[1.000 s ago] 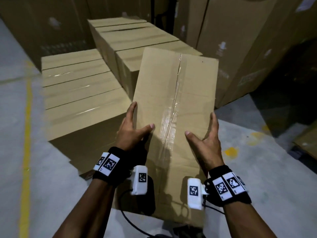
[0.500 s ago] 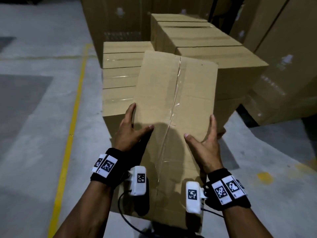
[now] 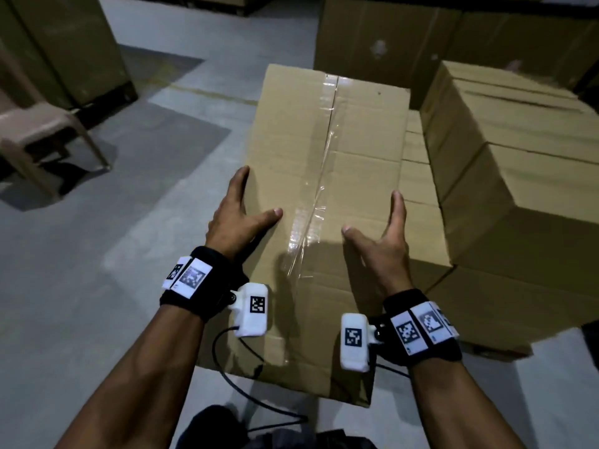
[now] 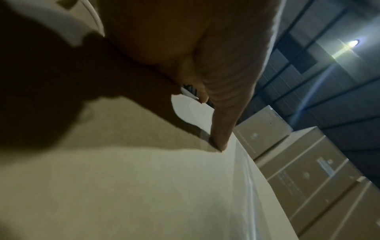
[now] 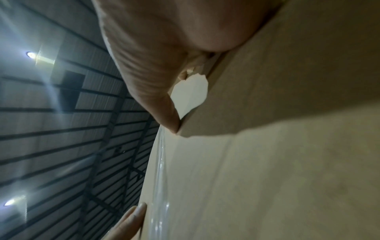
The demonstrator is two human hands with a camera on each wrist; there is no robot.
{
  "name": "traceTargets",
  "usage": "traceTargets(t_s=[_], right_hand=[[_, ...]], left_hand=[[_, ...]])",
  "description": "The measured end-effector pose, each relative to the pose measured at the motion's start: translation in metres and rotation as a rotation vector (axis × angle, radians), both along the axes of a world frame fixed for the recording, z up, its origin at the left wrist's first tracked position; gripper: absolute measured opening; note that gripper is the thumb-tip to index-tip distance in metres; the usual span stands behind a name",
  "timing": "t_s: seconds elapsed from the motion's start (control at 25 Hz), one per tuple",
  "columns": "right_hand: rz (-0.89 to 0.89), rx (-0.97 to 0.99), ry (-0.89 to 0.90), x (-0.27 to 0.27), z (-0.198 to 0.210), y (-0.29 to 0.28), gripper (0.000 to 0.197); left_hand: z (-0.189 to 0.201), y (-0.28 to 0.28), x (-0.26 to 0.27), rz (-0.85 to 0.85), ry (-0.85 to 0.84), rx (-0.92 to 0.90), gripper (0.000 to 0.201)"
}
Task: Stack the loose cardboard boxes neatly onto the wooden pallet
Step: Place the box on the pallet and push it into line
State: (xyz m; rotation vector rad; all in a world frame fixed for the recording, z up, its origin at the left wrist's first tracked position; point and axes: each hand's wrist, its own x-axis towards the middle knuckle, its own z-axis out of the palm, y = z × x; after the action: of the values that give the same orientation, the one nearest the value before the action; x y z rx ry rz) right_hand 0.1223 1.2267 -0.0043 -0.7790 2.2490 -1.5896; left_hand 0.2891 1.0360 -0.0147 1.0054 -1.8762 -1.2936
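Note:
I carry a long brown cardboard box [image 3: 324, 150], taped along its top seam, at waist height between both hands. My left hand [image 3: 240, 215] presses its left side, with straight fingers along the edge and the thumb lying on top. My right hand [image 3: 385, 234] does the same on the right side. The left wrist view shows the thumb flat on the box top [image 4: 144, 186]; the right wrist view shows the same surface [image 5: 267, 178]. A stack of matching boxes [image 3: 505, 163] stands just right of the carried box. I cannot make out the pallet under it.
A brown plastic chair [image 3: 35, 131] stands at the left on the grey concrete floor [image 3: 97, 286]. Tall cartons rise at the far left [image 3: 64, 43] and behind the stack [image 3: 389, 43]. A black cable [image 3: 227, 380] hangs from my left wrist camera.
The view has swung left: the stacked boxes moved from ahead to the right, and the chair came into sight. Both hands keep the same hold on the carried box.

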Motion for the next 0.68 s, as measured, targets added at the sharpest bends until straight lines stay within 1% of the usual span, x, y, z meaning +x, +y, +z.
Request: traceTargets(t_s=[0.08,0.16,0.28,0.36,0.44,0.56,0.68], right_hand=[[0.017,0.003,-0.006,0.002,0.003,-0.043,0.104],[0.020,0.016,-0.015,0.005,0.001,-0.098,0.104],[-0.002,0.014,0.006,0.018,0.001,-0.174,0.104],[-0.044,0.007,-0.008,0.028,0.001,-0.231,0.105],[-0.081,0.003,-0.042,0.040,0.008,-0.277,0.105],[-0.145,0.004,-0.094,0.043,0.015,-0.338,0.102],[-0.193,-0.010,-0.112,0.030,0.015,-0.388,0.100]], left_hand=[[-0.002,-0.042,0.005,0.031,0.035,0.017,0.097],[-0.008,-0.098,0.010,0.047,0.052,0.026,0.096],[-0.014,-0.181,0.014,0.023,0.059,-0.005,0.098],[-0.010,-0.244,0.017,-0.023,0.042,-0.007,0.098],[-0.002,-0.295,0.018,-0.058,-0.005,-0.038,0.099],[0.013,-0.362,0.010,-0.105,-0.036,-0.052,0.100],[0.014,-0.415,-0.010,-0.138,-0.056,-0.028,0.097]])
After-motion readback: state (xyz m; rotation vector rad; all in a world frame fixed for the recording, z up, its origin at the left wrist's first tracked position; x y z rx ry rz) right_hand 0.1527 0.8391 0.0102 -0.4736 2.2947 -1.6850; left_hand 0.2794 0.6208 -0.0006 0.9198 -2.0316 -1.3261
